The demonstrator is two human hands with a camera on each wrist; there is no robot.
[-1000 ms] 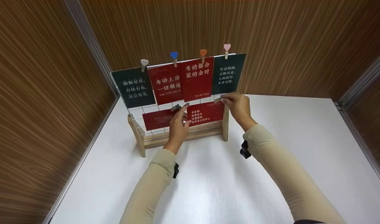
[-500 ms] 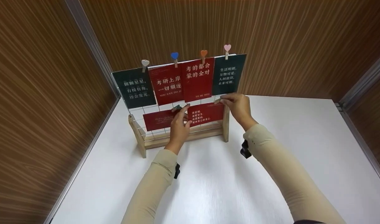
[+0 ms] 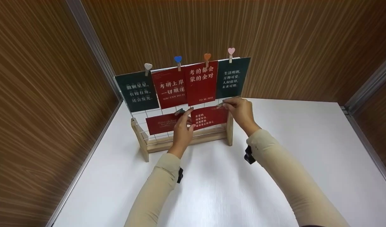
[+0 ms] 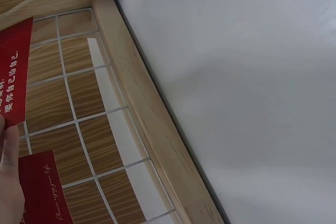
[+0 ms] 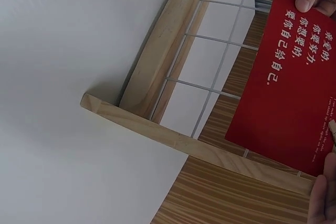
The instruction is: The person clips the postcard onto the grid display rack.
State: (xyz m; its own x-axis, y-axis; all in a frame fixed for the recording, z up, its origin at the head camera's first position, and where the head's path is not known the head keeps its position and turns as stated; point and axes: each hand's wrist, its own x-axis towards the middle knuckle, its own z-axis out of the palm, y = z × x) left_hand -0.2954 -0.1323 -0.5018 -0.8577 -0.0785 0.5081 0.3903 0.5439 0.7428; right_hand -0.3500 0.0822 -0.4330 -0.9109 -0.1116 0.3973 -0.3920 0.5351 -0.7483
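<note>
A red card (image 3: 208, 117) with white writing lies against the lower part of a wire grid stand (image 3: 186, 138). My left hand (image 3: 182, 134) pinches the card's left edge, its thumb (image 5: 304, 1) on the front in the right wrist view. At the card's upper right corner, my right hand (image 3: 241, 113) pinches a small wooden clothespin (image 3: 220, 105); whether it bites on the wire is too small to tell. Left of my left hand hangs another red card (image 3: 161, 123), under a clothespin with a dark green top (image 3: 180, 111). My left hand covers its right end.
Along the grid's top, a dark green card (image 3: 137, 91), two red cards (image 3: 201, 83) and another dark green card (image 3: 232, 77) hang from heart-topped clothespins. The stand's wooden feet (image 3: 145, 151) rest on a white table (image 3: 211, 183). Wood-grain panels (image 3: 290, 47) enclose the back and sides.
Both hands keep their places at the lower right red card. The stand appears slightly lower in the head view. The right hand's fingers have shifted slightly at the clothespin.
</note>
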